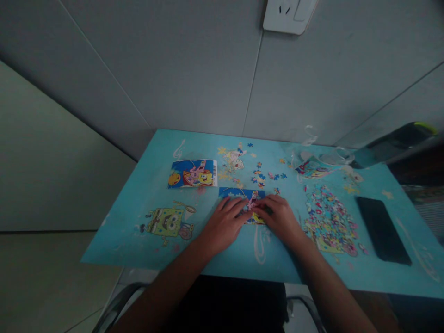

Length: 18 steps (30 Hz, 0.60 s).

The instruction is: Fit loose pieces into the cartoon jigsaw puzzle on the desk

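A pale grey wall [194, 78] of flat panels rises beyond the puzzle [239, 190], with a white socket [289, 15] set high on it. The light is dim. Under the puzzle spreads a light-blue table [118, 231] with printed cartoon figures and white swirls; the puzzle lies flat near its middle, within easy reach of both hands.

Far to the right of the puzzle, toward the wall, is a dark bottle [388, 144], its outline too blurred to make out fully. A heap of small pieces [329, 217] covers the table right of the puzzle, probably put there to leave the middle free. Past the heap lies a flat black slab [383, 231].

The left hand [225, 219] rests over the puzzle's left part, fingers loosely spread, thumb apart, likely to steady it. The right hand [279, 215] bends in from the puzzle's right, thumb and fingertips close together; whether they grip a piece I cannot tell.

Left of the puzzle and slightly beyond it sits a picture card [190, 174], face up, perhaps so it can be glanced at. Smallest are the loose pieces [258, 178] beyond the puzzle, many blue, seemingly spread apart for easier picking.
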Motion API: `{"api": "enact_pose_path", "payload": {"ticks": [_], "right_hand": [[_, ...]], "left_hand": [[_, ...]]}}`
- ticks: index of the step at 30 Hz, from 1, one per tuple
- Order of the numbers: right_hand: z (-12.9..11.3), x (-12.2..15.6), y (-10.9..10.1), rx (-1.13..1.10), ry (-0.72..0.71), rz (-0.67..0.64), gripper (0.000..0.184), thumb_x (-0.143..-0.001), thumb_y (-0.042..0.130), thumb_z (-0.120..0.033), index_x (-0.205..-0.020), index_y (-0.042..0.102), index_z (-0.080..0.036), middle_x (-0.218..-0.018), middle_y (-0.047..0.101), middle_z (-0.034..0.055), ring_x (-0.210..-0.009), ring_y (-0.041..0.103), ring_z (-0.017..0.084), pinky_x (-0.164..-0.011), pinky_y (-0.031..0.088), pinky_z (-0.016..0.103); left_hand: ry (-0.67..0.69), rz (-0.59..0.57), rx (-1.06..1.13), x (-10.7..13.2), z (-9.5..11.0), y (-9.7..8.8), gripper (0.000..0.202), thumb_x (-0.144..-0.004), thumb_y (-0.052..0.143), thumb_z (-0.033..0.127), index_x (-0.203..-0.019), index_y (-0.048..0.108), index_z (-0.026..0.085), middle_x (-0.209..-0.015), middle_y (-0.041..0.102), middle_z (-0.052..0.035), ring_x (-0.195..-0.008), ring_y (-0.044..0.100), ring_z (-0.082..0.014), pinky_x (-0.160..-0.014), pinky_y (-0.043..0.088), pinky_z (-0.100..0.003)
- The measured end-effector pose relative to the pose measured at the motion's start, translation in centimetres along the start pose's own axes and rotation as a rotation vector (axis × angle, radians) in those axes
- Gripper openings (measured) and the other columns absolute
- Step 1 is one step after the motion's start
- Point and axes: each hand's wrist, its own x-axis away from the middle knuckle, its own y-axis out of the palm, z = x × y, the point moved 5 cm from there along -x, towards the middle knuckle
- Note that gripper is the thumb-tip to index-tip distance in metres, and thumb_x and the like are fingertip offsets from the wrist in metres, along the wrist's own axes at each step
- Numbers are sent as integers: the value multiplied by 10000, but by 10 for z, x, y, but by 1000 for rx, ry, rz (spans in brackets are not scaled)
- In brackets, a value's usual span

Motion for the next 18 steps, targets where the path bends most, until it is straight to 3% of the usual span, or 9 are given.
{"api": "enact_pose_path", "payload": {"ticks": [5, 10, 18], "right_hand": [[2, 3, -5, 11, 3, 16, 123, -945, 626, -263, -1002, 734, -244, -921, 716, 61, -869, 644, 230, -860, 469, 401], [-5, 6, -1, 101, -104, -44, 193, -939, 609, -209, -1049, 757, -265, -961, 708, 66, -891, 636, 229, -806, 444, 386], [-14, 6, -2, 256, -170, -81, 213, -941, 609, -214, -1093, 750, -260, -973, 692, 77, -907, 606, 237, -796, 388, 391]], "left_hand": [[-3, -14, 14, 1, -1, 2, 345, -972, 546, 190, -1300, 609, 279, -1504, 493, -46, -1405, 409, -243, -1210, 256, -525], [-4, -5, 3, 1, -1, 2, 346, -967, 557, 196, -1296, 614, 287, -1503, 495, -48, -1403, 414, -243, -1197, 277, -530], [-5, -16, 13, 0, 0, 0, 336, -980, 541, 214, -1300, 611, 290, -1521, 474, -46, -1410, 408, -248, -1204, 267, -533]]}}
